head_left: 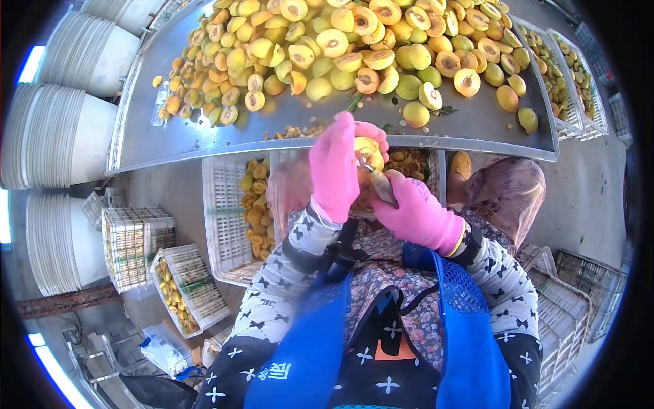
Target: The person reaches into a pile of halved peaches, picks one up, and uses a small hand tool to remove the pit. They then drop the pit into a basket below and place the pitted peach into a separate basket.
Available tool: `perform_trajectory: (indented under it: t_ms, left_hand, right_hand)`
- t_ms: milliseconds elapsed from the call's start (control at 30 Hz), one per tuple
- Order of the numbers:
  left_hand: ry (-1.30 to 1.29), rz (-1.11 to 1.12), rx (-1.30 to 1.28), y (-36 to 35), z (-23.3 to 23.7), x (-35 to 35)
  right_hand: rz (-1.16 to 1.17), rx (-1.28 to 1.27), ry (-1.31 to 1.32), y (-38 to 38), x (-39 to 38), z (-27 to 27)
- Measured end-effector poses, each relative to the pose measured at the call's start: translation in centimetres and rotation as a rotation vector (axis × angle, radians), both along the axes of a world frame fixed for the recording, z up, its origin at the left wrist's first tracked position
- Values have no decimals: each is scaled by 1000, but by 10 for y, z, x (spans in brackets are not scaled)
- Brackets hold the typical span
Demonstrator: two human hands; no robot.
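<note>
The pink-gloved fingers of the left hand curl tight round a yellow fruit, its cut face turned toward the person. The right hand, just below, grips a metal tool whose tip touches the fruit. Beyond them, the steel worktop carries a heap of halved fruit. White crates stand underneath.

Left pink-gloved hand points to 12 o'clock, fingers curled; right pink-gloved hand sits fisted at its 4 o'clock.
</note>
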State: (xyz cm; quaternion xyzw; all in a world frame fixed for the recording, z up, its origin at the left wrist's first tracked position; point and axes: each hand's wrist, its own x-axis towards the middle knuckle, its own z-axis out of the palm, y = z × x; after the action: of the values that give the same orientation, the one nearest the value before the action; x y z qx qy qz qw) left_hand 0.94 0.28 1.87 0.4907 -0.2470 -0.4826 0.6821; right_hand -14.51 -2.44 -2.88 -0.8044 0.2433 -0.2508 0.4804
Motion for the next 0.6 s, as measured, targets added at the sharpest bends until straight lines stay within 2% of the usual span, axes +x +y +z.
perform_trajectory:
  t_ms: [33,67,133,167,200,233,300,333,433,467,567,600]
  left_hand:
    - [33,-56,60,-2,-1,4]
    - [73,-111,122,-1,-4,5]
    - [-117,-86,79,0,-11,3]
    - [-218,-76,56,0,-14,2]
    - [-430,55,6,1,-18,-5]
    - [-317,34,-4,0,-17,-6]
    - [-88,-6,-26,-2,-6,-10]
    - [49,-66,42,-3,1,-8]
    - [86,-243,70,-4,15,-1]
    - [142,-360,23,-5,6,7]
    - [-249,-328,9,3,-17,33]
    - [-686,-403,-88,24,-15,63]
  right_hand:
    - [-16,-123,-1,1,-1,-3]
    - [20,151,75,1,-4,4]
    - [89,699,223,-2,-7,33]
    - [121,851,169,0,-6,41]
    - [153,1002,112,3,-4,47]
    - [181,1154,52,6,-4,50]
    - [230,1187,-17,3,-8,45]
    - [252,1202,-27,1,-9,48]
    - [370,1240,-5,-12,-15,46]
    - [418,1253,9,-15,-18,44]
    - [511,1186,60,-16,-29,38]
    - [456,1060,235,-18,-31,43]
